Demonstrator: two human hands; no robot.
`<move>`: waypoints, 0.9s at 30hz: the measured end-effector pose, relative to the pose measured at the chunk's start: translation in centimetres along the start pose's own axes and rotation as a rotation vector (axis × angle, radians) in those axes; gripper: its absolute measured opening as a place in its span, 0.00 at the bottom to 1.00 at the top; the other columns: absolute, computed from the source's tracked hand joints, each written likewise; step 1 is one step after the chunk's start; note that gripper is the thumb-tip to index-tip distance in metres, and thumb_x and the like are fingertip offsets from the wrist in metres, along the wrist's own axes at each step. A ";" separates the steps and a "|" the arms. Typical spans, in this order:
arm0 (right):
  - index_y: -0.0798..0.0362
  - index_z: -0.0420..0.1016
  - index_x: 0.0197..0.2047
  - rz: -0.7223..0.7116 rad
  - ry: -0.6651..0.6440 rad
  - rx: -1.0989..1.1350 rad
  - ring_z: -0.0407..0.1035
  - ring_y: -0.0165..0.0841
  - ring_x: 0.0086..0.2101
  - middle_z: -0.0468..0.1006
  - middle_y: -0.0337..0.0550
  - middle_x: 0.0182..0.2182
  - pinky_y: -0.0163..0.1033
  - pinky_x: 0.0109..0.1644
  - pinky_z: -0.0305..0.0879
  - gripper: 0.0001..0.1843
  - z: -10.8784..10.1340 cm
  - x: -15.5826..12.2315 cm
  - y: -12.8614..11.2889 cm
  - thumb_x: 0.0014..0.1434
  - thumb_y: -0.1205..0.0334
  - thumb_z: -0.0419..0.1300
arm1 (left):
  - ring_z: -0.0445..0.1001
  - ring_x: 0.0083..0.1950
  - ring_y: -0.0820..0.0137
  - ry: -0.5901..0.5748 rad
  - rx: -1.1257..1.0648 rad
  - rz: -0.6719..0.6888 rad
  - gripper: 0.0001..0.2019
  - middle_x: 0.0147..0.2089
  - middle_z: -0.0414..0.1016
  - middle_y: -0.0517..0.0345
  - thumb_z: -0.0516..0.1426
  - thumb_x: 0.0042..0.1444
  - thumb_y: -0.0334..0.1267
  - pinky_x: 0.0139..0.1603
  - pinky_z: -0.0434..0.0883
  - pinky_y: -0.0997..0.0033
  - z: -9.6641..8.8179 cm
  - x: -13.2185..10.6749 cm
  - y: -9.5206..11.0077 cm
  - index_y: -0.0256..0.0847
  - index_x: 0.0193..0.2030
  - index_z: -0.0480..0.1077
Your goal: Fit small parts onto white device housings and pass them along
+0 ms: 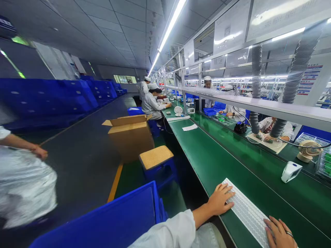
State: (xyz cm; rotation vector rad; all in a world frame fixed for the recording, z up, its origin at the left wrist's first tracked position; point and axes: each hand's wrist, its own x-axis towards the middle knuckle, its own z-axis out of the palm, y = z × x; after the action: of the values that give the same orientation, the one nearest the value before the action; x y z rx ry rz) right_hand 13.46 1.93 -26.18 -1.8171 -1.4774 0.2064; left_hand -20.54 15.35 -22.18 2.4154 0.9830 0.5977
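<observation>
A long white slab with rows of small rounded cells [248, 210], keyboard-like in look, lies on the green bench top near its front edge. My left hand [219, 200] rests on its far end with fingers spread and laid flat. At the near end, the fingers of my right hand [280, 233] lie over the surface, stretched out; a dark ring is on one finger. Part of the right hand is cut off by the bottom edge of the picture. Neither hand has its fingers wrapped round the slab.
A blue bin [108, 220], a stool with a woven seat [156, 157] and an open cardboard box [131, 137] stand left of the green bench [201, 151]. A white device [291, 171] and a small fan [307, 150] sit to the right. A person [23, 182] is at far left.
</observation>
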 end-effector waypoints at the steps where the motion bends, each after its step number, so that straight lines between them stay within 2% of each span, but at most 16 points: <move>1: 0.25 0.93 0.38 -0.015 -0.027 -0.006 0.81 0.72 0.59 0.92 0.41 0.48 0.79 0.52 0.81 0.20 -0.3 0.7 0.1 0.48 0.33 0.63 | 0.60 0.86 0.45 0.009 0.006 -0.005 0.29 0.83 0.67 0.50 0.64 0.72 0.55 0.87 0.51 0.30 0.3 -0.1 -0.2 0.54 0.76 0.74; 4: 0.34 0.94 0.40 -0.029 -0.040 -0.039 0.82 0.69 0.59 0.92 0.46 0.49 0.73 0.51 0.82 0.26 -0.6 1.6 -0.2 0.52 0.32 0.60 | 0.60 0.87 0.47 0.044 0.019 -0.032 0.30 0.84 0.67 0.51 0.64 0.71 0.55 0.89 0.49 0.33 0.4 0.0 0.1 0.54 0.77 0.73; 8: 0.36 0.93 0.41 0.005 -0.029 -0.028 0.83 0.68 0.56 0.92 0.47 0.49 0.70 0.46 0.83 0.29 -0.6 1.7 -0.3 0.54 0.31 0.56 | 0.58 0.87 0.46 0.063 0.052 -0.063 0.31 0.84 0.66 0.51 0.64 0.70 0.51 0.89 0.46 0.30 0.2 0.2 0.4 0.52 0.77 0.73; 12: 0.40 0.92 0.43 0.038 -0.038 0.066 0.85 0.63 0.52 0.92 0.50 0.47 0.66 0.50 0.85 0.29 -1.0 1.5 -0.3 0.58 0.31 0.57 | 0.58 0.87 0.47 0.033 0.092 -0.090 0.30 0.84 0.66 0.50 0.63 0.69 0.46 0.89 0.46 0.28 -0.2 0.2 0.5 0.50 0.77 0.73; 14: 0.42 0.92 0.42 0.077 -0.003 0.100 0.84 0.62 0.50 0.92 0.52 0.47 0.64 0.51 0.85 0.30 -1.4 1.2 -0.9 0.61 0.31 0.56 | 0.58 0.88 0.47 0.003 0.109 -0.105 0.30 0.85 0.65 0.50 0.62 0.69 0.45 0.89 0.46 0.29 -0.5 0.2 0.7 0.49 0.77 0.73; 19: 0.44 0.91 0.43 0.158 0.054 0.177 0.84 0.57 0.48 0.91 0.52 0.48 0.55 0.46 0.82 0.30 -2.4 0.3 -3.1 0.65 0.33 0.55 | 0.56 0.88 0.51 -0.029 0.146 -0.135 0.31 0.85 0.63 0.50 0.60 0.70 0.42 0.90 0.46 0.33 -0.9 0.2 1.2 0.47 0.79 0.71; 23: 0.46 0.90 0.43 0.165 0.087 0.228 0.84 0.56 0.47 0.91 0.53 0.47 0.56 0.48 0.80 0.29 -2.8 -0.2 -4.0 0.66 0.35 0.55 | 0.56 0.89 0.53 -0.055 0.155 -0.136 0.32 0.86 0.61 0.51 0.59 0.70 0.40 0.91 0.47 0.36 -1.2 0.0 1.4 0.48 0.80 0.69; 27: 0.47 0.89 0.44 0.168 0.082 0.226 0.83 0.55 0.47 0.90 0.53 0.47 0.56 0.50 0.79 0.28 -3.0 -0.4 -3.8 0.67 0.38 0.54 | 0.54 0.89 0.53 -0.042 0.161 -0.159 0.32 0.87 0.59 0.51 0.58 0.71 0.39 0.91 0.45 0.35 -1.4 0.2 1.7 0.47 0.81 0.67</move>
State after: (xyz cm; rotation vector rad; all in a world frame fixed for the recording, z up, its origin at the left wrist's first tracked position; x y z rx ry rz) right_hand 12.13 0.34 -21.78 -1.7439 -1.1939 0.3624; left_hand -20.30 14.79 -20.08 2.4457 1.2341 0.4242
